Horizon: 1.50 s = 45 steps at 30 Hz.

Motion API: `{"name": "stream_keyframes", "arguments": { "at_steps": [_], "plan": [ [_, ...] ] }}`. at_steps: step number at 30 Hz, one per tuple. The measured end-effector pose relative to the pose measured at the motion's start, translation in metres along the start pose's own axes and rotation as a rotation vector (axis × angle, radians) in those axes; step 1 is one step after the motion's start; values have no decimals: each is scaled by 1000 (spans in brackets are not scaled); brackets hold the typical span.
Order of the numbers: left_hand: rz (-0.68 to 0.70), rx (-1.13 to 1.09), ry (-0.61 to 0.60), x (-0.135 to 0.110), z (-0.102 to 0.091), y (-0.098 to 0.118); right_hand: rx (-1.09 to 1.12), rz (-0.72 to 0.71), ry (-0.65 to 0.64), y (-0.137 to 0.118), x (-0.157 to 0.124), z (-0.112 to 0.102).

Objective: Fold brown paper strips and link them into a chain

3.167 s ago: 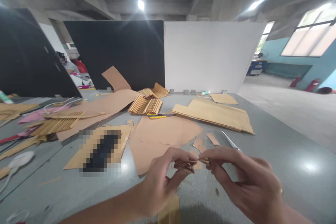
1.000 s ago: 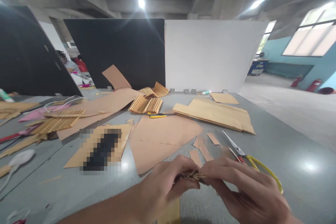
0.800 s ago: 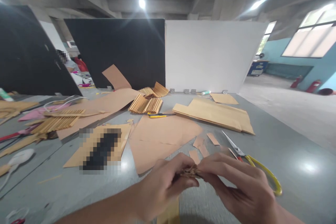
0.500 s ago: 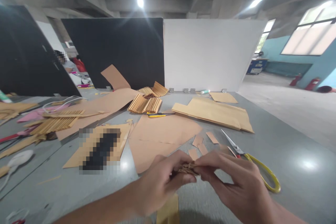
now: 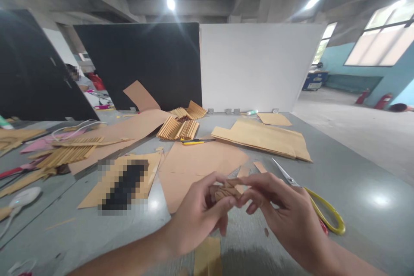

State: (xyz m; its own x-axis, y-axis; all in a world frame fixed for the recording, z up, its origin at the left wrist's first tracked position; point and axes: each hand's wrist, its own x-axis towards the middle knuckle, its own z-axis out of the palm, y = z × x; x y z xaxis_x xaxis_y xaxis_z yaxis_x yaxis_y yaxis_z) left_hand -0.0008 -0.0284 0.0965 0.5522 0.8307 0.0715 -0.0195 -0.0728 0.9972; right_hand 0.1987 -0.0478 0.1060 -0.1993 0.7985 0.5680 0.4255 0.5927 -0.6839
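A small pleated piece of brown paper (image 5: 225,190) is pinched between both my hands just above the grey table (image 5: 355,189). My left hand (image 5: 197,217) grips its left side with thumb and fingers closed on the folds. From the right, my right hand (image 5: 284,220) holds the other end with its fingertips. The two hands touch each other at the paper. Yellow-handled scissors (image 5: 318,211) lie on the table right behind my right hand.
Brown paper sheets (image 5: 194,164) and small scraps lie ahead. Pleated paper fans (image 5: 179,128) and a yellow utility knife (image 5: 194,141) sit farther back. A stack of kraft sheets (image 5: 261,138) is at right. Black and white boards (image 5: 252,69) stand behind the table.
Both hands have lifted the pleated piece slightly and turned it. The fingers have shifted their pinch on the folds, and my left index finger now arches over the top.
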Motion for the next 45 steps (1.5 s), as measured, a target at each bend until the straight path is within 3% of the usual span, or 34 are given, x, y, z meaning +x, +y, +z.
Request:
{"name": "stream_keyframes", "arguments": {
  "at_steps": [7, 16, 26, 34, 38, 41, 45],
  "plan": [
    [15, -199, -24, 4, 5, -3, -26, -91, -59, 0, 5, 5],
    [-96, -72, 0, 1, 2, -3, -54, 66, -178, 2, 8, 6],
    [-75, -94, -37, 2, 2, -7, -12, 180, -276, -3, 13, 2],
    [-129, -58, -79, 4, -5, -15, 230, 302, -384, 7, 18, -1],
    [-112, 37, -54, 10, -15, -10, 318, 437, -424, 12, 17, 3],
    [-78, 157, 3, 13, -26, -1, 247, 419, -376, 14, 13, 8],
    [-80, 205, -37, 14, -38, 5, 109, 281, -159, 15, 7, 19]
  ]
}}
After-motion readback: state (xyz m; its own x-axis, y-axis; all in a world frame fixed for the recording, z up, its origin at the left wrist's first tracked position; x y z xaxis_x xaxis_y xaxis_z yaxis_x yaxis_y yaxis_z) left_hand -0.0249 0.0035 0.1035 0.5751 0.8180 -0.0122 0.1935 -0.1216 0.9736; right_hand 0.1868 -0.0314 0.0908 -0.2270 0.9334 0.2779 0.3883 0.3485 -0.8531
